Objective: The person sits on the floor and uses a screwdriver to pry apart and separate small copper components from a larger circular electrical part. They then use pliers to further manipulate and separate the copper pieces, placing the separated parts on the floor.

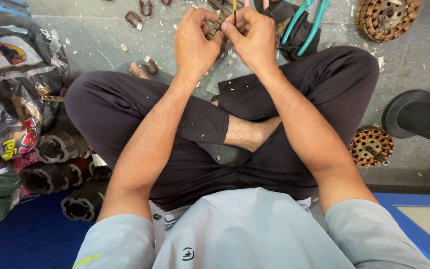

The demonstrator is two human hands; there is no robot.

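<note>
Here the person sits cross-legged on the grey floor (414,55), both arms stretched forward so the work sits over the gap between the knees, where scraps can fall clear of the lap. The left hand (193,42) and the right hand (253,37) are pressed close together, fingertips pinching a small brownish metal piece (215,27) between them; a thin dark rod or wire (235,15) stands up from the right hand's grip (what it is exactly, I cannot tell). The piece is held up off the floor, at the far middle of the scene, likely so both thumbs can bear on it.

Just right of the hands lie pliers with teal handles (302,25), within easy reach. Small rusty U-shaped clips (134,19) are scattered on the floor to the far left, among pale shavings. A round copper-wound motor core (385,17) rests at the far right, and another one (372,146) lies beside the right knee. At the left, dark cylindrical housings (58,172) are stacked against crumpled plastic bags (13,94), kept out of the working space.
</note>
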